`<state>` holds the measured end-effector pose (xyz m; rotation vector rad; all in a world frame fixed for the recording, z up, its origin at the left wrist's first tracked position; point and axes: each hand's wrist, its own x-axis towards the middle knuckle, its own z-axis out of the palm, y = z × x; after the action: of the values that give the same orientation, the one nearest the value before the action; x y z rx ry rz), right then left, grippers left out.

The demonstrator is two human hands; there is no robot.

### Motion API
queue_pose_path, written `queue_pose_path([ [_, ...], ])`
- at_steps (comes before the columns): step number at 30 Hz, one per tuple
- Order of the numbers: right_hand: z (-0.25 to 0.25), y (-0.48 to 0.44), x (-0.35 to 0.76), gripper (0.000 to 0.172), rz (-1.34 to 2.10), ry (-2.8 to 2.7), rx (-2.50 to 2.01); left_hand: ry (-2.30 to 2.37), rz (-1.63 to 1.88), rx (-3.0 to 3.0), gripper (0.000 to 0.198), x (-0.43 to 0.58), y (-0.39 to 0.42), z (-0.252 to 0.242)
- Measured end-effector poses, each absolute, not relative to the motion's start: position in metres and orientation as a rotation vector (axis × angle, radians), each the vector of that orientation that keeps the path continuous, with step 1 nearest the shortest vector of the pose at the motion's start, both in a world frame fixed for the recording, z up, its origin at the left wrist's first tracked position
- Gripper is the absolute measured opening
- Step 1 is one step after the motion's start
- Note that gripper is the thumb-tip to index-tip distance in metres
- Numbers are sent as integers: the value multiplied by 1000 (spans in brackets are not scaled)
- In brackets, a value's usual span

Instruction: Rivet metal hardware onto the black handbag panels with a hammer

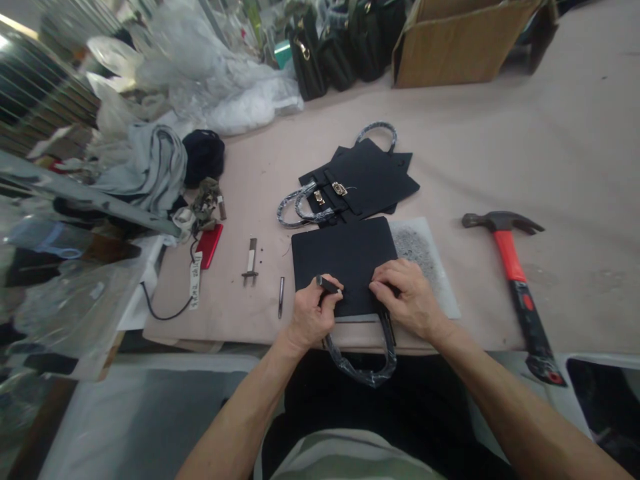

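A black bag panel (345, 250) lies flat before me, its plastic-wrapped handle (370, 379) hanging over the table's front edge. My left hand (314, 310) is closed around a short dark rod-shaped tool (327, 285) with a pale tip, resting over the panel's lower left part. At the panel's right edge, near one handle end, my right hand (407, 293) has its thumb and fingers closed on the panel; what lies under the fingertips is partly hidden. Beneath the panel, a speckled pale board (425, 260) sticks out to the right.
Behind the panel lie stacked black bag pieces (373, 177) with wrapped handles and metal clasps. A claw hammer (520, 287) is at right. On the left are a thin metal rod (281, 297), a pronged tool (251, 261) and a red object (210, 247). A cardboard box (460, 47) stands behind.
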<state>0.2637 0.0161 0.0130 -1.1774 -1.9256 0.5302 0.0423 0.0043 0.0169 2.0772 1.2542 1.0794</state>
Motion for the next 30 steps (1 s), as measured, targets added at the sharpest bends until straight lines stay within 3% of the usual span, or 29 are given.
queue_pose_path([
  [4,22,15,280,10,575,-1820,-1183,1229,1104,2052,11,41,5,17],
  [13,1,-12,402,11,-67,-1726,-1956,1168,1081,2065,13,41,7,16],
  [18,-2,-9,433,26,461,-1260,-2118,1162,1094,2115,13,42,6,14],
  [24,44,5,402,39,1214,-1111,-1747,1132,1079,2207,13,42,6,7],
  [27,80,-7,367,47,1341,-996,-1618,1131,1081,2159,15,42,6,5],
  [30,113,-28,334,40,1212,-942,-1630,1137,1071,2123,15,43,6,6],
])
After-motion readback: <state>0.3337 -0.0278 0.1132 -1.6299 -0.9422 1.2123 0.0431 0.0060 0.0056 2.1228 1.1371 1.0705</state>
